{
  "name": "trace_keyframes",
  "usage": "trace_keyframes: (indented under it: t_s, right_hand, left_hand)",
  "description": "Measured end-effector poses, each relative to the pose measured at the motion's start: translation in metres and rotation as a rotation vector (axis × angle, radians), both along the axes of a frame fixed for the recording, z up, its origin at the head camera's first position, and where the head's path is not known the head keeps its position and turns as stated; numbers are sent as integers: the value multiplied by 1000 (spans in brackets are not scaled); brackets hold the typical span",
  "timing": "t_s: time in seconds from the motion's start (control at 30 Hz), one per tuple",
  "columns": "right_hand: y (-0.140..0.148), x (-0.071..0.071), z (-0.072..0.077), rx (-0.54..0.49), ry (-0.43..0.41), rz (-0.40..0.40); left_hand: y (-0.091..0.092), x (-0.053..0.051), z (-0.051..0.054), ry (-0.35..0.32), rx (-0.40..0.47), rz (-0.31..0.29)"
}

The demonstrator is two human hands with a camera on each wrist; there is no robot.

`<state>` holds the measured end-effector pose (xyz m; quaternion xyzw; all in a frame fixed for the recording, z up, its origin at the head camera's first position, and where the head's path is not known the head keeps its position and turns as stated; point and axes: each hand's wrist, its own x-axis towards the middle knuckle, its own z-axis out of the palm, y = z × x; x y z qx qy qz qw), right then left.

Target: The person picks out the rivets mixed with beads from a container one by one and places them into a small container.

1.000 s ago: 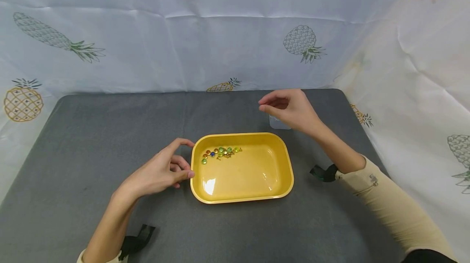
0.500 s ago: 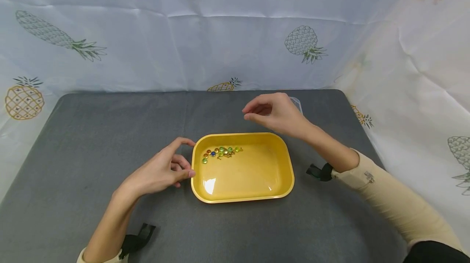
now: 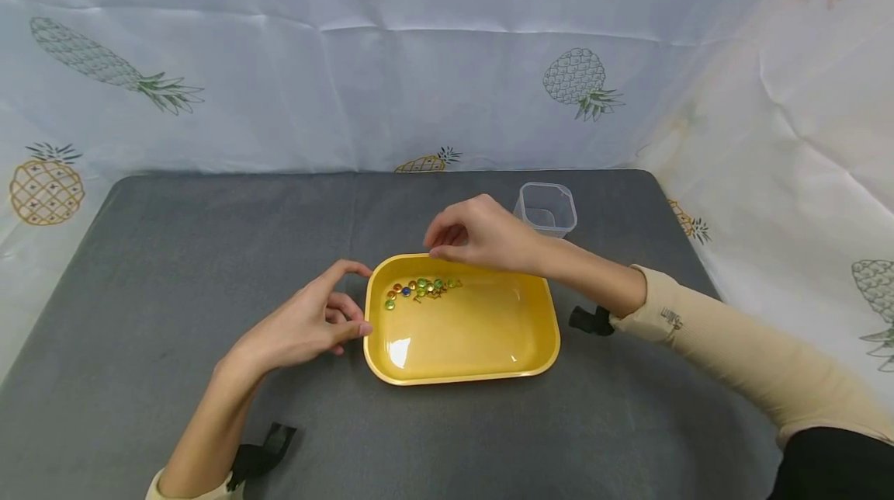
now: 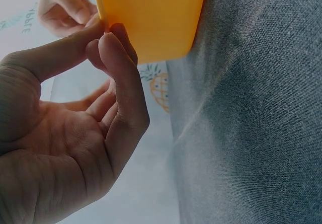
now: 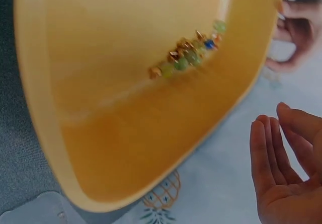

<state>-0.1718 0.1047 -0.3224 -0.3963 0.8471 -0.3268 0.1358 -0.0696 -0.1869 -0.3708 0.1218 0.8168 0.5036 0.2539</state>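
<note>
Mid-frame, the beads (image 3: 422,293) are lying just below the nearer right hand (image 3: 478,234), its parted fingers holding nothing visible. The left hand (image 3: 307,321) is pinching the tray's (image 3: 475,337) left rim.

White cloth (image 3: 419,96) across the top and right of my head view, a green-leaved pineapple print (image 3: 91,56) I see upper left, a yellow pineapple print (image 3: 46,192) at the left edge, grey tabletop (image 3: 230,244) below

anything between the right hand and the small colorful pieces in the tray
Only the tray itself: in the right wrist view its wall lies between the right hand and the pieces. Nothing else visible blocks the way. The hand seems higher than the tray, but that's hard to judge.
</note>
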Motion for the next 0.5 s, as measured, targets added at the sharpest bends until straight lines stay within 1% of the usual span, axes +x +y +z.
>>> trace_keyframes:
  t_s: [0.27,0.5]
  right_hand:
    - [-17,-2,-12,85,-24,81]
    - [-25,-1,-18,134,-66,119]
  left_hand:
    - [1,-1,0,-16,6,-1]
    - [0,0,1,-15,5,0]
